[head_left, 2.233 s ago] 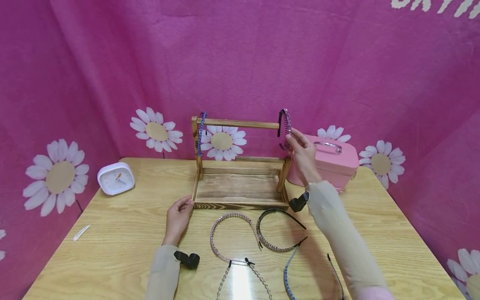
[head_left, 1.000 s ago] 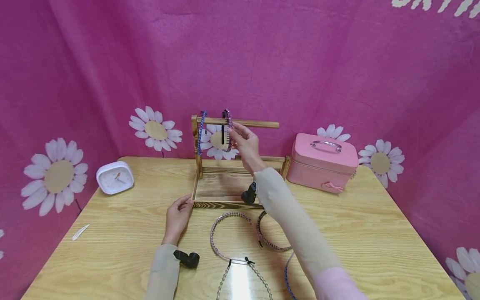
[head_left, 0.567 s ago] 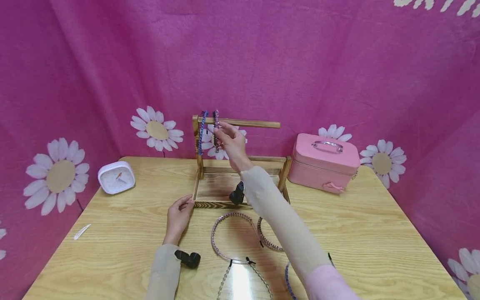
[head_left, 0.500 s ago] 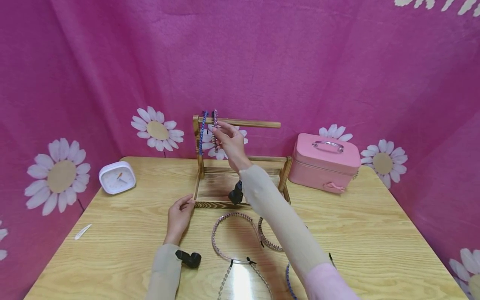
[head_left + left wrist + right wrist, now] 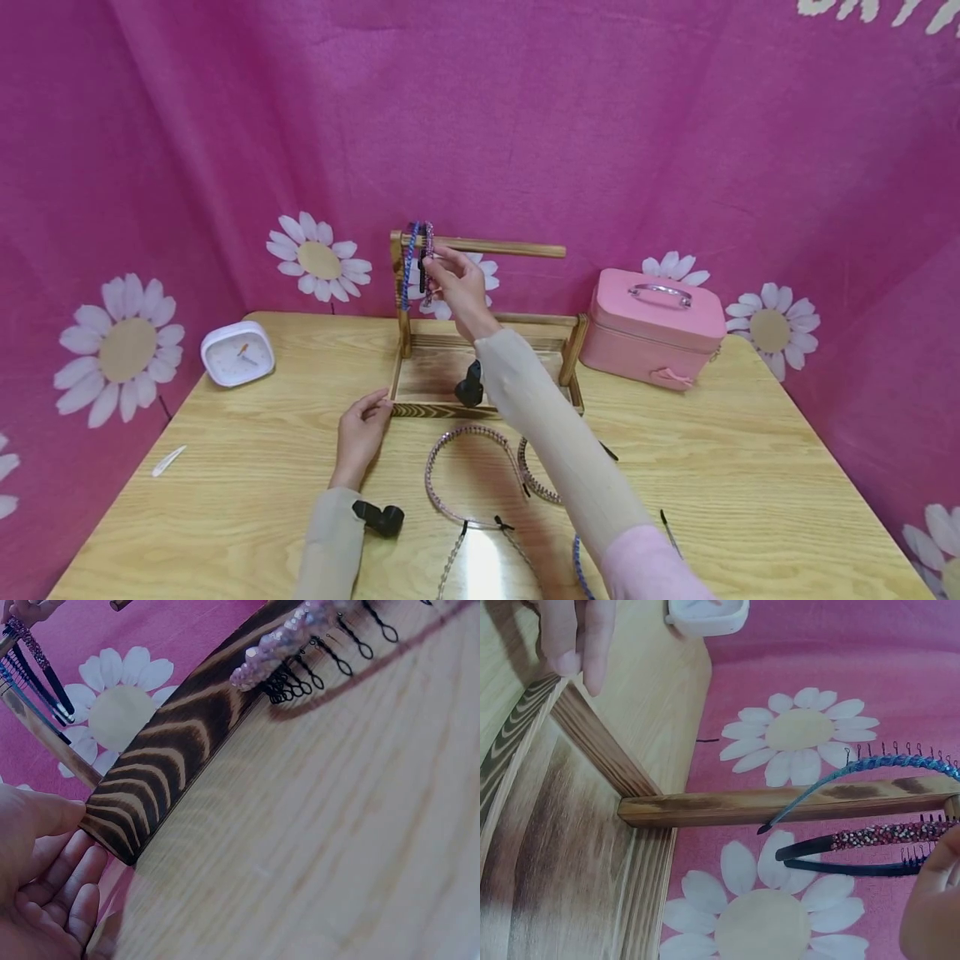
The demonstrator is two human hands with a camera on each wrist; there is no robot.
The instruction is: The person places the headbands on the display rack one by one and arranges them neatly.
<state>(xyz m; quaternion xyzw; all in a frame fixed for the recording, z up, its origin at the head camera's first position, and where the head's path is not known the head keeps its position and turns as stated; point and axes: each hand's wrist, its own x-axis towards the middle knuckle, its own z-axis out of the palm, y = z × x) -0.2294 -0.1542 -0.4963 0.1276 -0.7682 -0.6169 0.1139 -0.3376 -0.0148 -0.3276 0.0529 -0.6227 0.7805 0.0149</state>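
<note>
My right hand pinches a pink glittery headband that hangs over the top bar of a wooden rack, near its left post. Just left of it on the bar hangs a blue headband. In the right wrist view the glittery headband shows its dark end and small comb teeth, beside the blue headband. My left hand holds the front left corner of the rack's tray; in the left wrist view its thumb lies against the striped front board, fingers below.
On the table before the rack lie a pink headband, a dark beaded headband partly under my right arm, a clear beaded headband and another blue headband. A pink case, white clock and white hair clip stand or lie around.
My right hand has brought the pink glittery headband from the bar's right end leftward along it, close to the hanging blue headband. My left hand has stayed at the tray corner.
</note>
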